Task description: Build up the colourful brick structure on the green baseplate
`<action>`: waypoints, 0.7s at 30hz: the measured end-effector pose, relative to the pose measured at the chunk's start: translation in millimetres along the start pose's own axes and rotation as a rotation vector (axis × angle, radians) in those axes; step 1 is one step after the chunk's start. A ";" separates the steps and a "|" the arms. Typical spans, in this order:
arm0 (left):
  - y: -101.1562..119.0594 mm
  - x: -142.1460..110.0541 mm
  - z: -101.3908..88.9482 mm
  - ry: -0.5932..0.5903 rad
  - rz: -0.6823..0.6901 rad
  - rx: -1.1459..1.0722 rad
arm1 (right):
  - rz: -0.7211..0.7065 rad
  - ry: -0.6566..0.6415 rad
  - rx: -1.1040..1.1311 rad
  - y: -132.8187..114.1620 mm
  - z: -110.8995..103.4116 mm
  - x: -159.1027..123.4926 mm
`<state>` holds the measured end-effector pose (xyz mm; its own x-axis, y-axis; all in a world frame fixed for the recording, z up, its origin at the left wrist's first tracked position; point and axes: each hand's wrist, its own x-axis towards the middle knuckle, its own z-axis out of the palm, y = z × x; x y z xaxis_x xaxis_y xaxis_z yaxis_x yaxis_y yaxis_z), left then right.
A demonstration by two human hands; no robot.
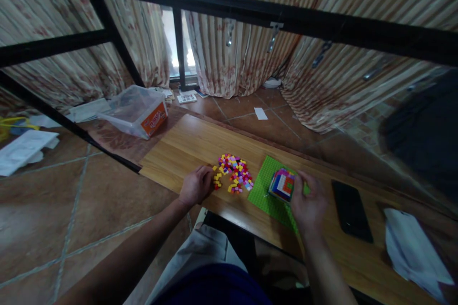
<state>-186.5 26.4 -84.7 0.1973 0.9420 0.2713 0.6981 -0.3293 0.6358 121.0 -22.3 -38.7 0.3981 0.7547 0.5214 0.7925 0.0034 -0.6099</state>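
Observation:
A green baseplate lies on the wooden table, with a multicoloured block build standing on it. My right hand is curled around the right side of that build, fingers closed on it. To the left lies a pile of small coloured bricks. My left hand rests on the table at the pile's left edge, fingers bent and touching the nearest bricks; whether it holds one is hidden.
A black phone lies right of the baseplate, and a white cloth beyond it. On the tiled floor sit a clear plastic box and scattered papers. Black metal bars cross in front of striped curtains.

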 end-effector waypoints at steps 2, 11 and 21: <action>0.3 -0.1 -0.3 -0.003 -0.001 -0.004 | -0.093 -0.097 0.067 -18.6 5.5 -8.5; -2.9 -1.3 2.5 0.000 -0.009 0.006 | -0.261 -0.460 0.093 -70.4 68.8 -37.4; -1.2 -0.5 0.7 0.010 0.001 -0.019 | -0.318 -0.576 0.019 -90.6 117.8 -26.2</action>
<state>-187.0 26.4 -86.1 0.1913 0.9411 0.2789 0.6845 -0.3316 0.6492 -15.6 34.9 -67.4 -0.1695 0.9455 0.2781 0.8204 0.2917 -0.4917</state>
